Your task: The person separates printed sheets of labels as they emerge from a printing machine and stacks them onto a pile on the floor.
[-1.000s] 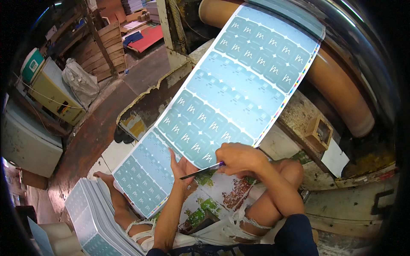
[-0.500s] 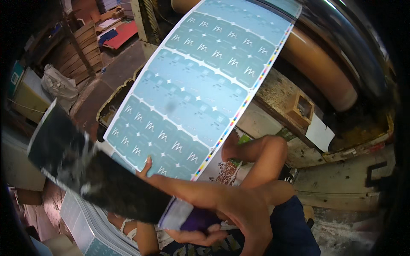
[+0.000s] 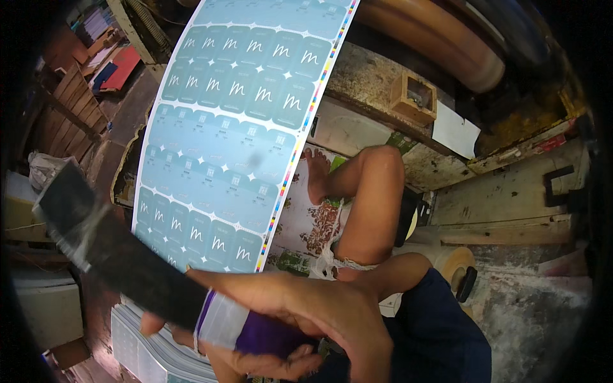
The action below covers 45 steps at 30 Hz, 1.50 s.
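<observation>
A large printed sheet (image 3: pixel 211 147), with rows of teal and pale-blue panels and a colour strip along its right edge, slopes from the top of the view down to my right hand (image 3: pixel 319 313). That hand is closed on the white-and-purple grip of a long, broad black tool (image 3: pixel 137 274). The tool's exact kind is unclear. One digit reaches left over the sheet's near edge, and curled fingers show below the grip. Skin behind the tool, beside the stack at lower left, may belong to my left hand, but most of it is hidden.
At lower left stands a stack of printed sheets (image 3: pixel 140 357). Brown machine rollers (image 3: pixel 440 45) run across the upper right, above a ledge with a small wooden box (image 3: pixel 412 99) and white card (image 3: pixel 454 133). A bent bare leg (image 3: pixel 377 210) is right of the sheet.
The whole view has shifted, so the sheet and machine sit further left. The black tool has moved left and lower in the picture with my right hand still around its grip.
</observation>
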Motion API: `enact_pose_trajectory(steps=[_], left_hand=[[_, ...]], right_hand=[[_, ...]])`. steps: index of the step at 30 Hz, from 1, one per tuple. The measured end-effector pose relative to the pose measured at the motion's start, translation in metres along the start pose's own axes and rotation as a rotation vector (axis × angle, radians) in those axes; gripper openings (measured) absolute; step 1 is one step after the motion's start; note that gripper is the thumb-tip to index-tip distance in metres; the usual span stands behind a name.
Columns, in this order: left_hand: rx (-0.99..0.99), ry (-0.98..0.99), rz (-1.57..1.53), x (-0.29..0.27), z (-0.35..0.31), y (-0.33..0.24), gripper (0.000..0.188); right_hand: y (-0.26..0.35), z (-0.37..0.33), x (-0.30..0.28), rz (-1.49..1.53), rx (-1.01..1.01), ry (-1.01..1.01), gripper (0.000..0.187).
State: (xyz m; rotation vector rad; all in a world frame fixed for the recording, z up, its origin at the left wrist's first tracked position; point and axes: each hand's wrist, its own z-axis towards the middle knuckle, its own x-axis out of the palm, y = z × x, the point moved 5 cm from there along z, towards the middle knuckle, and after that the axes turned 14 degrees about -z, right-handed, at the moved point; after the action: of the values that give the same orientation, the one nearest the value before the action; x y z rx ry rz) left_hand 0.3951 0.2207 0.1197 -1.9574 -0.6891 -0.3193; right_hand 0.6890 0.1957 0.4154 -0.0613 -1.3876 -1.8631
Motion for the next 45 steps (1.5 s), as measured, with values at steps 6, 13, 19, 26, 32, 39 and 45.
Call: enact_pose_trajectory(steps=[6, 13, 19, 26, 32, 39, 45], left_hand=[[0.005, 0.039, -0.02, 0.028, 0.003, -0.005, 0.055], [0.08, -0.097, 0.096, 0.032, -0.028, -0.034, 0.059], [0.036, -0.183, 0.055, 0.011, -0.046, -0.042, 0.065], [0.094, -0.271, 0.072, 0.0, -0.049, -0.047, 0.07], [0.08, -0.37, 0.098, -0.011, -0.06, -0.055, 0.081], [0.045, -0.431, 0.218, 0.018, -0.071, -0.063, 0.097], [-0.096, -0.557, 0.356, -0.004, -0.121, -0.018, 0.09]], right_hand=[[-0.008, -0.012, -0.045, -0.411, 0.43, -0.184, 0.064], [0.019, -0.024, -0.109, -1.021, 0.42, -0.438, 0.031], [0.074, -0.06, -0.158, -0.993, 0.351, -0.78, 0.02], [0.199, -0.26, -0.306, -1.509, 0.54, -1.778, 0.037], [0.167, -0.374, -0.345, -1.298, 0.855, -1.703, 0.037], [0.178, -0.388, -0.372, -1.172, 0.839, -1.699, 0.045], [0.147, -0.42, -0.357, -1.272, 0.874, -1.785, 0.044]])
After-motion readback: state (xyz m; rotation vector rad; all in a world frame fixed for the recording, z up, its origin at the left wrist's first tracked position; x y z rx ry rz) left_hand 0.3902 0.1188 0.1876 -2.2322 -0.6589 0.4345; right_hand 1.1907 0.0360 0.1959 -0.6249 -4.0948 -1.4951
